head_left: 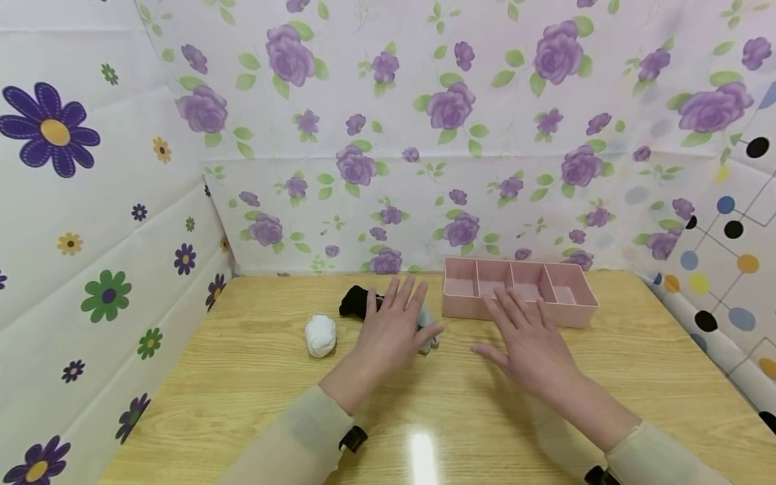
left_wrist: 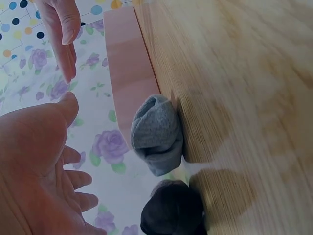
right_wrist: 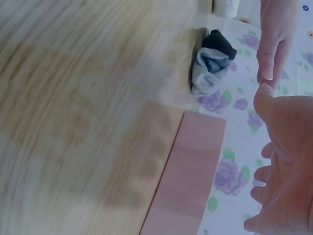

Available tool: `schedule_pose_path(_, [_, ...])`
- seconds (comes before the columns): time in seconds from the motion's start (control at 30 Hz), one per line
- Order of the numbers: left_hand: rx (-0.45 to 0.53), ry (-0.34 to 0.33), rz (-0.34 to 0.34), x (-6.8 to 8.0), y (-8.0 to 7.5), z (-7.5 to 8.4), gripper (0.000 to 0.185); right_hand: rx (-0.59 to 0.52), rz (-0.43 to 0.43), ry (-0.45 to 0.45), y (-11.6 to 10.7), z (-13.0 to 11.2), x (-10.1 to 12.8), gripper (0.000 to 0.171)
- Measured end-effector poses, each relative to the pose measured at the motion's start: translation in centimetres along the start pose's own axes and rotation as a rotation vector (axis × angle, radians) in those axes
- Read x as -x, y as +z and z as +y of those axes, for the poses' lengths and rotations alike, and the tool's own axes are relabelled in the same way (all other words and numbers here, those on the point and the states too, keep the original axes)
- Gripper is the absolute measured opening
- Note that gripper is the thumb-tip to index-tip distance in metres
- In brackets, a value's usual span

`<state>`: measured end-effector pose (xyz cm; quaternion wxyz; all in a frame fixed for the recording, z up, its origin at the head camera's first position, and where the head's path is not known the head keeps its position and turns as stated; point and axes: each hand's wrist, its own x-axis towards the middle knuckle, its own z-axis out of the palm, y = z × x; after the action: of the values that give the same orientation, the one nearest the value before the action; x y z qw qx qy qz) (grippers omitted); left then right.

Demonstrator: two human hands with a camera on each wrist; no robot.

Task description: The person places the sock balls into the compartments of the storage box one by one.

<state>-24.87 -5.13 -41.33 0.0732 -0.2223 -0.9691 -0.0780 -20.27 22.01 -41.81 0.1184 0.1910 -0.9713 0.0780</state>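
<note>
left hand [head_left: 388, 327]: open, hovering over grey sock ball [left_wrist: 157, 133]
right hand [head_left: 530, 340]: open, empty
sock: likely soft, light; pinch its bulk

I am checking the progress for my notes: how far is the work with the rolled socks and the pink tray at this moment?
Nothing looks done: all four compartments of the pink tray appear empty. Nothing is in hand either; the left hand hovers open over the grey sock roll, and the right hand is open in front of the tray. Left: the white sock roll, the black sock roll and the grey one all lie on the table.
</note>
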Motion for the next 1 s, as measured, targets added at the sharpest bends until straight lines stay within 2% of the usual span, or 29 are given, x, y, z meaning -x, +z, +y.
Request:
schedule_pose_path(0.2, [0.012,-0.013,0.004,-0.9,0.2,0.7,0.088,0.002,0.026,-0.001,-0.1,0.7,0.1,0.090])
schedule_pose_path(0.47, [0.012,-0.038,-0.010,-1.6,0.9,1.4,0.088,-0.020,0.010,0.041,0.0,1.8,0.6,0.091])
schedule_pose_path(1.0, [0.044,-0.063,-0.005,-3.6,1.2,2.8,0.089,0.003,0.035,0.075,-0.4,4.9,1.0,0.094])
